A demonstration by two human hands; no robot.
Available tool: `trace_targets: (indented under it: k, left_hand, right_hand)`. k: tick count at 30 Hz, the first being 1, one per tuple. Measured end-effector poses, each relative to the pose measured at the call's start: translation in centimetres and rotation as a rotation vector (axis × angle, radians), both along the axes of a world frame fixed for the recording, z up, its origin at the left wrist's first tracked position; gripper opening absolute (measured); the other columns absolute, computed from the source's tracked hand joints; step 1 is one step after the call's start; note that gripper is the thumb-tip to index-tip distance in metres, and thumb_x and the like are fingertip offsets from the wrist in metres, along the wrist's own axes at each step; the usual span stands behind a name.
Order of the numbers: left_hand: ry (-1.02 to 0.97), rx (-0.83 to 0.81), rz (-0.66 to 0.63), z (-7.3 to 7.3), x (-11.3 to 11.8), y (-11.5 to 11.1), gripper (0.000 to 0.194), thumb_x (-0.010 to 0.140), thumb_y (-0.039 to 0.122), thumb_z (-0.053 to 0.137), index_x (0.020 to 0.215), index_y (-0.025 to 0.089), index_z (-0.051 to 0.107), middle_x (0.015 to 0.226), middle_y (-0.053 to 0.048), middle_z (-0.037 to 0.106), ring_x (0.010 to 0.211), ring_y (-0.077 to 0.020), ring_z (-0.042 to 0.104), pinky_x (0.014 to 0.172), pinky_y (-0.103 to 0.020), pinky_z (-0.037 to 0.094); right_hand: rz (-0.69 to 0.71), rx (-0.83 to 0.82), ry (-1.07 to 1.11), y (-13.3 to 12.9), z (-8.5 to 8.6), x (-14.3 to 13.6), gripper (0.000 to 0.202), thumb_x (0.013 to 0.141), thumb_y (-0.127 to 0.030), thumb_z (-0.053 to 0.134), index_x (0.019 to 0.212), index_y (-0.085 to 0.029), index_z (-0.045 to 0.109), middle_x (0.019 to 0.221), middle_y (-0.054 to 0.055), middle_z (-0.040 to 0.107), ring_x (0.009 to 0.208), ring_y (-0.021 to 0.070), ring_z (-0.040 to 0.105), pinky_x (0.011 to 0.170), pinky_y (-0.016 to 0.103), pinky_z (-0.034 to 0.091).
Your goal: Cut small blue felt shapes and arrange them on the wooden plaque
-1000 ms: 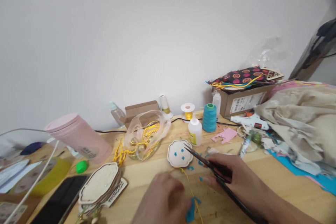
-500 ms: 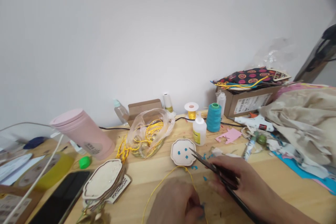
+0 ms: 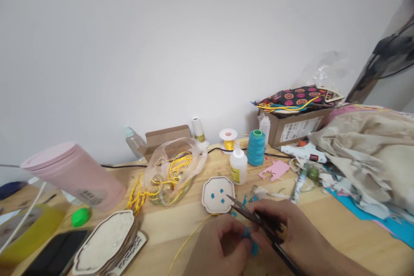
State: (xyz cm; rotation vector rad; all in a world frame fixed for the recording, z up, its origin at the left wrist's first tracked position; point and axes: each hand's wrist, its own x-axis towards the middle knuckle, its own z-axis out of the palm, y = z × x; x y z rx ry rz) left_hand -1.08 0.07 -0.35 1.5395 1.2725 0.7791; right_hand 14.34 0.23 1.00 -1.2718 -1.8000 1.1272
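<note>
My right hand (image 3: 294, 228) is closed around dark, long, pointed tweezers (image 3: 241, 208); parts of them are hidden by the fingers. Their tips are at the right edge of a small white scalloped plaque (image 3: 208, 205) with three tiny blue flower shapes on it. My left hand (image 3: 223, 243), fingertips pinched, holds a small blue piece (image 3: 254, 248) below the plaque. The fingertips of my two hands nearly meet there. Blue scraps (image 3: 254, 198) lie beside the plaque. A yellow cord (image 3: 186, 241) runs from the plaque's lower edge toward the front.
A glue bottle (image 3: 238, 167) and a blue thread cone (image 3: 256, 148) stand behind. To the left are a plastic bag of yellow cords (image 3: 174, 172), stacked plaques (image 3: 105, 237), a phone (image 3: 56, 250) and a pink tumbler (image 3: 80, 177). Cloth (image 3: 381, 146) and a glue gun (image 3: 304, 152) lie right.
My left hand has risen and come close to my right fingers, bringing the blue piece into clearer view. The tweezers' tips now look closer together. The whole view has shifted slightly.
</note>
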Motion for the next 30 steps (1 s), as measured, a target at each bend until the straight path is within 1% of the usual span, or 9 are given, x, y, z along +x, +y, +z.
trace_targets:
  k: [5,10,13,15,18,22,25,28,30]
  left_hand:
    - [-0.086,0.089,0.062,-1.7,0.0,0.2,0.007,0.061,0.017,0.059,0.061,0.018,0.065,0.058,-0.003,0.065,0.058,-0.0188,0.056,0.056,-0.025,0.043]
    - [-0.123,0.137,0.093,-2.4,0.5,0.0,0.007,0.061,0.02,0.06,0.06,0.019,0.067,0.058,-0.005,0.065,0.057,-0.0205,0.057,0.058,-0.029,0.044]
    - [-0.125,0.138,0.122,-1.9,0.3,0.1,0.007,0.061,0.02,0.061,0.061,0.019,0.067,0.059,-0.004,0.065,0.06,-0.0211,0.057,0.061,-0.029,0.044]
    - [-0.137,0.082,0.119,-1.4,0.0,0.3,0.009,0.063,0.022,0.059,0.064,0.018,0.067,0.061,-0.004,0.066,0.063,-0.0212,0.058,0.061,-0.028,0.044]
    - [-0.131,-0.022,0.044,-0.5,-0.6,0.6,0.014,0.067,0.024,0.057,0.071,0.015,0.067,0.067,-0.006,0.067,0.068,-0.022,0.059,0.063,-0.028,0.044]
    - [-0.088,-0.036,-0.018,0.2,-0.7,0.6,0.016,0.07,0.023,0.055,0.075,0.014,0.067,0.07,-0.007,0.067,0.073,-0.0232,0.059,0.068,-0.03,0.043]
    - [-0.19,-0.052,0.01,0.1,-0.7,0.5,0.012,0.068,0.023,0.058,0.074,0.015,0.065,0.07,-0.006,0.066,0.071,-0.0219,0.058,0.066,-0.029,0.043]
    - [-0.34,-0.082,0.057,0.0,-0.6,0.5,0.011,0.065,0.022,0.062,0.074,0.016,0.063,0.071,-0.004,0.066,0.071,-0.0196,0.058,0.065,-0.027,0.044]
    - [-0.386,-0.116,0.06,0.1,-0.5,0.6,0.012,0.065,0.022,0.063,0.075,0.016,0.063,0.071,-0.004,0.067,0.071,-0.0182,0.058,0.064,-0.025,0.043]
  right_hand:
    - [-0.06,0.005,0.084,-0.1,-0.3,-0.2,0.01,0.066,-0.013,0.054,0.075,-0.017,0.057,0.064,-0.001,0.053,0.055,0.014,0.046,0.049,0.022,0.037]
    - [-0.031,0.168,-0.033,-0.3,-0.3,-0.1,0.019,0.061,-0.007,0.054,0.074,-0.02,0.06,0.058,-0.004,0.052,0.05,0.0129,0.042,0.046,0.021,0.035]
    - [-0.063,0.194,-0.023,-0.1,-0.4,-0.3,0.018,0.063,-0.007,0.052,0.074,-0.019,0.06,0.059,-0.003,0.052,0.049,0.0127,0.041,0.045,0.02,0.034]
    - [-0.088,0.174,-0.001,0.1,-0.6,-0.4,0.016,0.064,-0.01,0.052,0.075,-0.018,0.06,0.061,-0.002,0.052,0.052,0.0139,0.043,0.045,0.021,0.035]
    - [-0.102,0.137,0.053,0.3,-0.9,-0.5,0.013,0.065,-0.013,0.053,0.076,-0.016,0.059,0.063,0.0,0.053,0.054,0.0155,0.047,0.048,0.023,0.037]
    - [-0.113,0.123,0.123,0.3,-0.7,-0.8,0.011,0.065,-0.014,0.055,0.075,-0.016,0.058,0.064,0.0,0.056,0.052,0.0144,0.047,0.047,0.023,0.037]
    - [-0.14,0.111,0.15,0.3,-0.7,-1.0,0.011,0.065,-0.012,0.054,0.074,-0.015,0.058,0.061,-0.001,0.054,0.052,0.014,0.048,0.047,0.023,0.037]
    - [-0.173,0.083,0.257,0.3,-1.1,-1.0,0.014,0.065,-0.01,0.055,0.078,-0.016,0.057,0.063,-0.002,0.055,0.055,0.0138,0.051,0.051,0.022,0.04]
    - [-0.188,0.074,0.333,0.4,-1.4,-1.1,0.017,0.065,-0.01,0.056,0.081,-0.017,0.055,0.062,-0.003,0.054,0.055,0.0131,0.052,0.052,0.022,0.041]
